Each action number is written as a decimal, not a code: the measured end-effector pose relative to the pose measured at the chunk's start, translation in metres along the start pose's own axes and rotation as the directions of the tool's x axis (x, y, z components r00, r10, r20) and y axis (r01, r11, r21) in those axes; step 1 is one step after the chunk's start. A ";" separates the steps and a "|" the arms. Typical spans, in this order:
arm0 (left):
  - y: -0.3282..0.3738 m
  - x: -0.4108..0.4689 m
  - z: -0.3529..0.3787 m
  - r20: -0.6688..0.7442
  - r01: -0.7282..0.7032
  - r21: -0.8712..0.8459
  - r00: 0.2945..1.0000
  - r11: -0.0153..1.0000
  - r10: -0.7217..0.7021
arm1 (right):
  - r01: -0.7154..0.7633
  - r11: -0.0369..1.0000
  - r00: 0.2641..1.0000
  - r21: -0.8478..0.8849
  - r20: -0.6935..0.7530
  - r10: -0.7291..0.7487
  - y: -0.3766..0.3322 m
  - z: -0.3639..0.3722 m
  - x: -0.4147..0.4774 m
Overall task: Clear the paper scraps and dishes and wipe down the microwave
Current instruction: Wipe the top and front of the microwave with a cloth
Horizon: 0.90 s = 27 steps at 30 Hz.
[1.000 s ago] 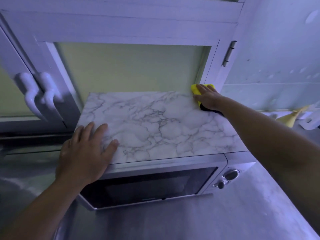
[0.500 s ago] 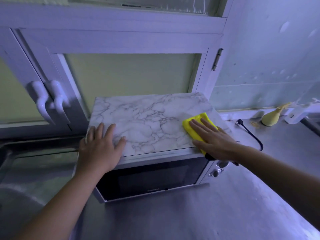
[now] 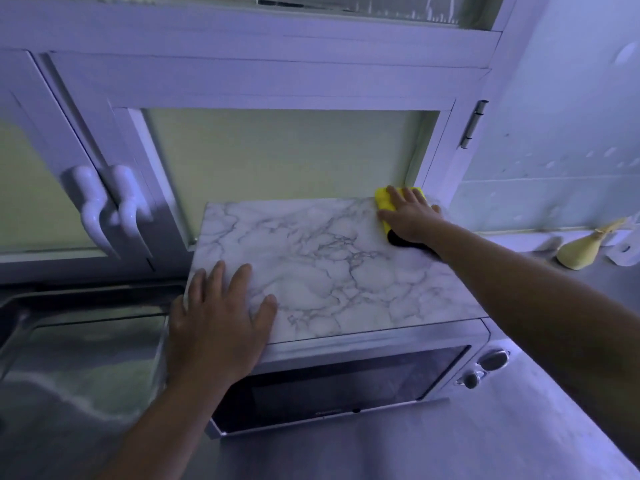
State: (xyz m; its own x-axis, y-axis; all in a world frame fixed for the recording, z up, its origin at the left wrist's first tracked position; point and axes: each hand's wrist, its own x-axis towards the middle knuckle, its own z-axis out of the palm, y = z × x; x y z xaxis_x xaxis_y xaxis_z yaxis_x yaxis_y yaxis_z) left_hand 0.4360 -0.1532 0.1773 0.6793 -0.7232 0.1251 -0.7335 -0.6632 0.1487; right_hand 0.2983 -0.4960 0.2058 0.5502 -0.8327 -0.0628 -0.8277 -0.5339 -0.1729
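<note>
The microwave (image 3: 346,386) stands on a steel counter, its top covered in a marble pattern (image 3: 329,261). My right hand (image 3: 410,216) presses flat, fingers straight, on a yellow cloth (image 3: 382,200) at the far right corner of that top. A dark part of the cloth shows under my wrist. My left hand (image 3: 218,323) rests flat with spread fingers on the near left corner of the top. The microwave door is closed, with two knobs (image 3: 485,368) at its right.
White cabinet doors with curved handles (image 3: 107,209) rise right behind the microwave. A steel sink (image 3: 79,341) lies to the left. A yellow-green object (image 3: 585,249) and a white item (image 3: 623,252) sit on the counter at far right, near the tiled wall.
My right hand slid the yellow cloth from the near right edge of the top back to the far right corner. My left hand stayed in place.
</note>
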 end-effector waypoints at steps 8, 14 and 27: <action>0.001 -0.002 -0.002 -0.001 0.022 -0.069 1.000 0.997 -0.022 | 0.073 0.996 0.997 -0.049 0.025 -0.072 -0.027 0.004 -0.001; 0.000 0.000 -0.005 0.004 -0.003 -0.039 1.000 0.999 0.003 | 0.272 0.962 0.961 -0.035 0.059 -0.269 -0.031 0.019 -0.091; 0.000 0.000 -0.002 0.003 -0.009 -0.043 1.000 0.999 0.009 | 0.409 0.911 0.889 0.056 0.198 -0.412 0.014 0.003 -0.139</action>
State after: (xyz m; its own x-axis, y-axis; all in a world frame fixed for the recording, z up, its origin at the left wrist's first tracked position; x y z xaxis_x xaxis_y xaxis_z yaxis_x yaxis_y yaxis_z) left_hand 0.4357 -0.1525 0.1794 0.6728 -0.7294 0.1237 -0.7375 -0.6480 0.1900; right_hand 0.2101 -0.3871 0.2095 0.8520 -0.4917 -0.1796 -0.5226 -0.8186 -0.2383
